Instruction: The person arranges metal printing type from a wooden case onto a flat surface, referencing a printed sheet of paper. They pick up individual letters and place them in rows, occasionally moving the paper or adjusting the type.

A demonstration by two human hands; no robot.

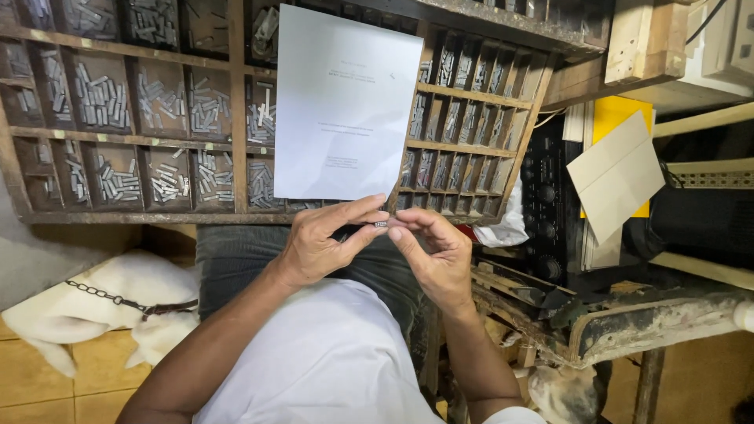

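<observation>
Both hands met just above the person's lap, pinching one small thing between them. The left hand [318, 243] closed thumb and forefinger on one end of a short metal type piece [381, 224], and the right hand [436, 251] closed its fingertips on the other end, so the piece lay level between the two, just below the bottom edge of a white printed sheet [345, 102]. The piece looked like a stiff, dense sliver of grey metal, probably heavy for its size and smooth enough to slip; its tiny raised face seemed easy to nick, so a hold on the plain flat sides would likely suit it best.

The sheet stood propped against a slanted wooden type case [236, 118], whose many compartments were filled with similar grey sorts [102, 98]. Right of the case sat a black box with knobs [550, 204], yellow and tan card [616, 173], and a worn, rusty worktop edge [628, 322]. At the left, a white dog with a chain collar [102, 302] lay on the tiled floor [47, 377].
</observation>
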